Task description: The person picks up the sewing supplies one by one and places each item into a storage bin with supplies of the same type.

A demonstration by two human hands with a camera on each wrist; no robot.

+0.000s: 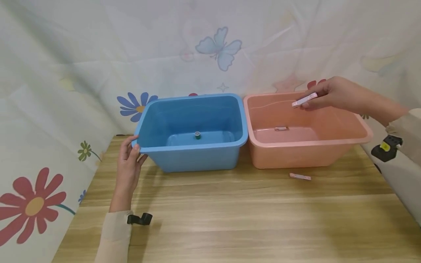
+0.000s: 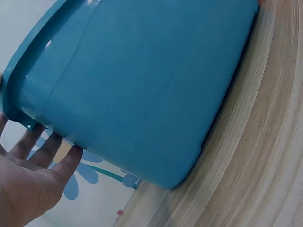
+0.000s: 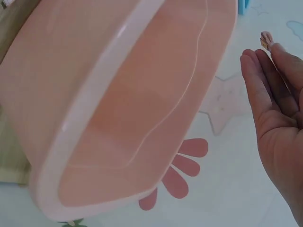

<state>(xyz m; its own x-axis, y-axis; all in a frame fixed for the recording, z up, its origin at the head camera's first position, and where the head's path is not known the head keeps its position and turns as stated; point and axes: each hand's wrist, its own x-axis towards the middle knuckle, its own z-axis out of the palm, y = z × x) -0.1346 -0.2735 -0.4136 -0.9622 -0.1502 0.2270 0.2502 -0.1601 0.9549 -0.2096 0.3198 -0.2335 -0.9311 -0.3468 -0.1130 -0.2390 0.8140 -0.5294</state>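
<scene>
My left hand point(image 1: 129, 168) grips the near-left corner of the blue plastic bin point(image 1: 194, 159), the thumb at the rim and the fingers under it against the outer wall. Above the pink plastic bin point(image 1: 296, 155), my right hand point(image 1: 342, 95) pinches a slim pink-and-white clothespin point(image 1: 304, 100) between thumb and fingertips. A similar clothespin point(image 1: 281, 128) lies on the pink bin's floor. Another clothespin point(image 1: 300, 176) rests on the table in front of that bin. Inside the blue bin stands a small green cylinder point(image 1: 197, 135) with a pale top; its kind is unclear.
Both bins stand side by side, rims nearly touching, toward the back of the wood-grain table point(image 1: 223, 219). A white cloth point(image 1: 164, 47) printed with flowers and a butterfly hangs behind and at the left. Black wrist mounts point(image 1: 139, 219) sit on both sleeves.
</scene>
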